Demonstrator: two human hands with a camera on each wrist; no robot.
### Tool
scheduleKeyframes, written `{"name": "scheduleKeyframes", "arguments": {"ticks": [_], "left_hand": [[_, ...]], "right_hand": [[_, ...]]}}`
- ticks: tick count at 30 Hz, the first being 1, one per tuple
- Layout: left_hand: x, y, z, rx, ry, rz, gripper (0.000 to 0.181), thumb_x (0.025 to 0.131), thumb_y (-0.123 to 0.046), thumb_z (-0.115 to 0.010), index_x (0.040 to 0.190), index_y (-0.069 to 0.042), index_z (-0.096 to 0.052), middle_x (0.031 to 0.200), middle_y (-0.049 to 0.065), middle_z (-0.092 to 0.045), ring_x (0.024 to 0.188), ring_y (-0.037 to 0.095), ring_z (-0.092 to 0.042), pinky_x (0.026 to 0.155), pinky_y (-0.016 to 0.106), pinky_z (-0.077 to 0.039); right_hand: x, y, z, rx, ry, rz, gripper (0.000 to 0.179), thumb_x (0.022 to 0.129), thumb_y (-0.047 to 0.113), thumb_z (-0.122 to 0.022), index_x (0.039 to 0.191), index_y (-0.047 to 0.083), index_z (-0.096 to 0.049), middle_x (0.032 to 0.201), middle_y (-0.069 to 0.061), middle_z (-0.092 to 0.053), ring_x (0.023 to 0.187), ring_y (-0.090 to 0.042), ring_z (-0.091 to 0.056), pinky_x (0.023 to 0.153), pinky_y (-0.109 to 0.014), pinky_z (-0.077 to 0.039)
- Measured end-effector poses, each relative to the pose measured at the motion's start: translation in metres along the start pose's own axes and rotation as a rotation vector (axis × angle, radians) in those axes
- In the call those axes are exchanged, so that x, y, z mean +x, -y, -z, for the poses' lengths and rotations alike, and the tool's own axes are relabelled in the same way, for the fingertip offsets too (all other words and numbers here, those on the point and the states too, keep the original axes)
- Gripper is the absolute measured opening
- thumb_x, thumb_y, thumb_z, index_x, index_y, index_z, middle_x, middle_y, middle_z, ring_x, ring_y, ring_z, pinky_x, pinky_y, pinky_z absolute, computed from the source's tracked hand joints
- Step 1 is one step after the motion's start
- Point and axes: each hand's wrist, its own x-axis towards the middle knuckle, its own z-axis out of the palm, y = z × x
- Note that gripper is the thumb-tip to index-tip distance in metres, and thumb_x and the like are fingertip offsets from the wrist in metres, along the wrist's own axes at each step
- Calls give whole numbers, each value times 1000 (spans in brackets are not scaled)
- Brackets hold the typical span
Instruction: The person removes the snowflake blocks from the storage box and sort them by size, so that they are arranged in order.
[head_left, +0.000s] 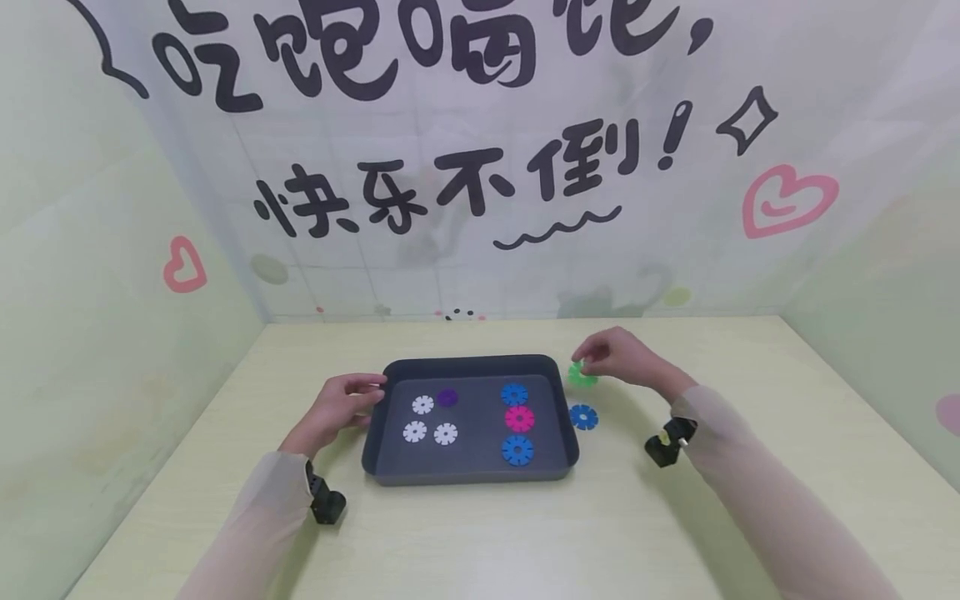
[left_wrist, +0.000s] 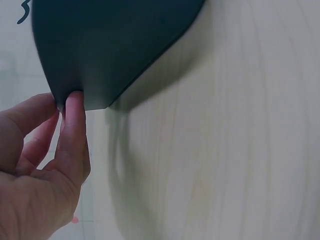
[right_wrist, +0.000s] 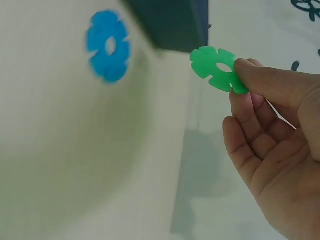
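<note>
My left hand (head_left: 339, 410) pinches the left rim of a dark grey rectangular tray (head_left: 472, 476), thumb and fingers on either side of its wall in the left wrist view. Beyond the tray's right side, my right hand (head_left: 621, 357) holds a green notched disc (right_wrist: 218, 67) between thumb and fingers. Inside the tray, on the left, lie several white snowflake discs (head_left: 446, 434) and one purple disc (head_left: 447, 397). A column on its right has a pink disc (head_left: 519, 418) between two blue discs (head_left: 517, 450).
Another blue disc (head_left: 583, 417) lies on the pale wooden table (head_left: 480, 542) just right of the tray. A printed cloth backdrop (head_left: 450, 275) with black writing stands behind the table, and pale side walls (head_left: 112, 333) rise at both ends.
</note>
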Motion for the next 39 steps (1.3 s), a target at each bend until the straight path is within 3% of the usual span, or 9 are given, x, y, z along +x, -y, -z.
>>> {"name": "scheduleKeyframes", "arguments": {"ticks": [7, 13, 19, 30, 39], "left_hand": [[0, -1, -1, -4, 5, 0, 38, 88, -4, -59, 125, 3, -52, 105, 13, -55, 86, 17, -57, 64, 27, -54], [-1, -1, 0, 0, 1, -11, 37, 88, -3, -58, 124, 4, -52, 103, 12, -55, 85, 17, -57, 64, 27, -54], [-1, -1, -1, 0, -2, -1, 38, 88, -3, -58, 125, 4, -52, 102, 12, -56, 85, 17, -57, 64, 27, -54], [0, 0, -2, -3, -7, 2, 38, 88, -4, -59, 124, 4, -52, 102, 12, -56, 84, 16, -57, 64, 27, -53], [0, 0, -1, 0, -7, -6, 37, 88, -3, -58, 124, 4, -52, 101, 12, -56, 82, 17, -57, 63, 27, -53]], "right_hand": [[-31, -28, 6, 16, 56, -53, 16, 80, 0, -66, 95, -5, -67, 81, -5, -64, 75, -17, -57, 65, -28, -50], [-43, -39, 4, 66, 103, -113, 17, 80, 2, -67, 95, -4, -67, 85, -6, -65, 78, -18, -56, 69, -29, -49], [-45, -48, -4, 101, 106, -133, 16, 79, 0, -66, 94, -5, -67, 84, -6, -65, 76, -17, -56, 67, -27, -49], [-46, -56, -9, 62, 105, -130, 15, 79, 3, -67, 93, -4, -68, 83, -4, -64, 77, -18, -55, 69, -30, -48], [-38, -33, -9, 61, 101, -69, 18, 80, 4, -67, 97, -4, -66, 78, -3, -59, 72, -18, -52, 62, -28, -46]]}}
